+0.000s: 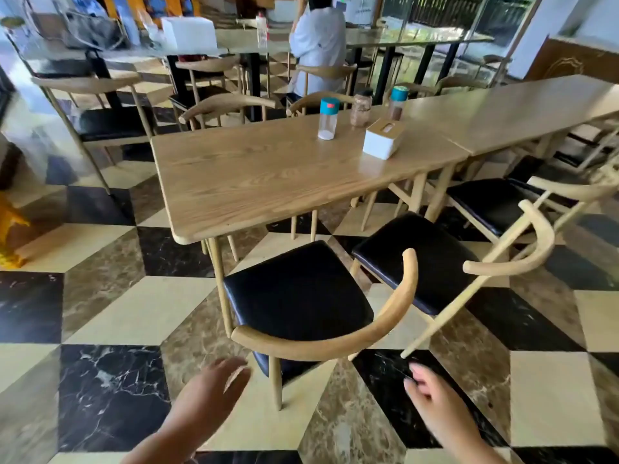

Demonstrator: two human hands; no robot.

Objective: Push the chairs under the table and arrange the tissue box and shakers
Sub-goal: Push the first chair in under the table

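Observation:
A wooden table (254,175) stands ahead of me. On its far right part are a white tissue box (380,144), a teal-capped shaker (327,119), a brown jar (361,108) and a second teal-capped shaker (397,102). Two chairs with black seats are pulled out from the near side: the nearer chair (298,293) with its curved wooden backrest facing me, and a second chair (432,259) to its right. My left hand (217,386) hovers open just below the nearer chair's backrest, apart from it. My right hand (432,393) is lower right, fingers loosely curled, holding nothing.
A second table (522,112) adjoins on the right with another pulled-out chair (492,202). More chairs (114,122) and tables stand behind. A person in a white top (318,45) sits at a far table. The floor is checkered marble.

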